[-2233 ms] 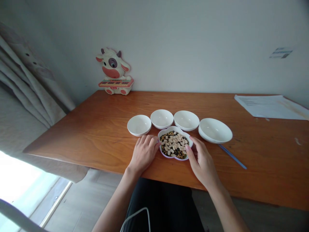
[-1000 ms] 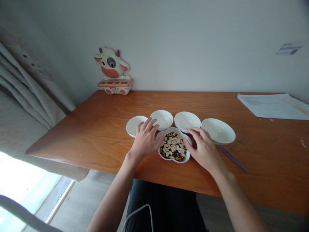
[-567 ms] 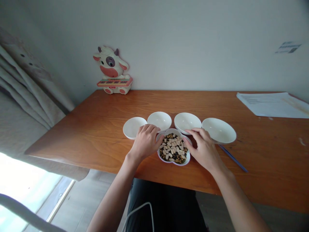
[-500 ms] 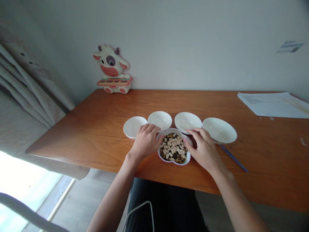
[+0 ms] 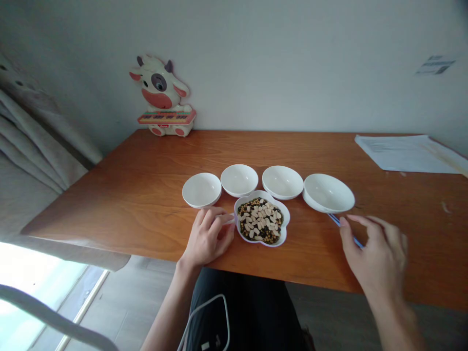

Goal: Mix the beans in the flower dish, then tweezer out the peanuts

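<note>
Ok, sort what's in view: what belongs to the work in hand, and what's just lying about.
Likely part of the work:
Flower-shaped dish of nuts and small grains, left hand at its side
Thin blue tool, right hand over it
Four white bowls, close by

Seemingly just lying about:
Cow keyboard toy
Papers
White cable

Brown wooden table (image 5: 109,195) against a pale wall (image 5: 292,68), grey floor (image 5: 146,292).

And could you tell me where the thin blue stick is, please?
In the head view, the thin blue stick lies right of centre, beside the rightmost round white bowl and partly behind the right hand.
</note>
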### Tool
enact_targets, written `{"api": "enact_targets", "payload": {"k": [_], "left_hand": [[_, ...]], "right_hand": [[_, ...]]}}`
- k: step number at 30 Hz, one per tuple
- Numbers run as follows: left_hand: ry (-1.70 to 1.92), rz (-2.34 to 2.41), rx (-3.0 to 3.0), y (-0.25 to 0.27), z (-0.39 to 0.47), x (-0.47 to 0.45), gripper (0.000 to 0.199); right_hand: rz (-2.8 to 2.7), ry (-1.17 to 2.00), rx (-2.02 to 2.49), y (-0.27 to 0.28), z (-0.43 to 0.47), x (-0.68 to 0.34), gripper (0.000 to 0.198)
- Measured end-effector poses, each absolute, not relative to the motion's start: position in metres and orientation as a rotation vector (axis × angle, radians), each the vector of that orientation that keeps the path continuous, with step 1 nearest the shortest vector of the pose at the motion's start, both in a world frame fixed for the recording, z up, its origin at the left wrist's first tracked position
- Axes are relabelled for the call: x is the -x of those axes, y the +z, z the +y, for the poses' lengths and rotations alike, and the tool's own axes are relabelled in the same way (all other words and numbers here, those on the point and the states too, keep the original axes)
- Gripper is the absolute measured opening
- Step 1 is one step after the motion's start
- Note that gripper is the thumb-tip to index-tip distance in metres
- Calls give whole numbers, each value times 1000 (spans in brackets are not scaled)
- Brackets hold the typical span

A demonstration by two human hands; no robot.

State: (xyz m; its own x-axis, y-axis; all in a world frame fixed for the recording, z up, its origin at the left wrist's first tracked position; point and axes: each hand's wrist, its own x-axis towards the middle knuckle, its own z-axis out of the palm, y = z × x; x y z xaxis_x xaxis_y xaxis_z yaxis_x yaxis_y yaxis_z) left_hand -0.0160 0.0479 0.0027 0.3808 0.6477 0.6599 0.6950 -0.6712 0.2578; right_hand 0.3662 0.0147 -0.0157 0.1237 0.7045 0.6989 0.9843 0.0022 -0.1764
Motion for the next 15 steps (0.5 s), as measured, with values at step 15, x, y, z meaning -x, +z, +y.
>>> {"api": "enact_targets", "payload": {"k": [15], "left_hand": [[-1198,-1704,2734,4,49,13,13]], "right_hand": [[-1546,-220,1851,-35,-38,-368,42]]}}
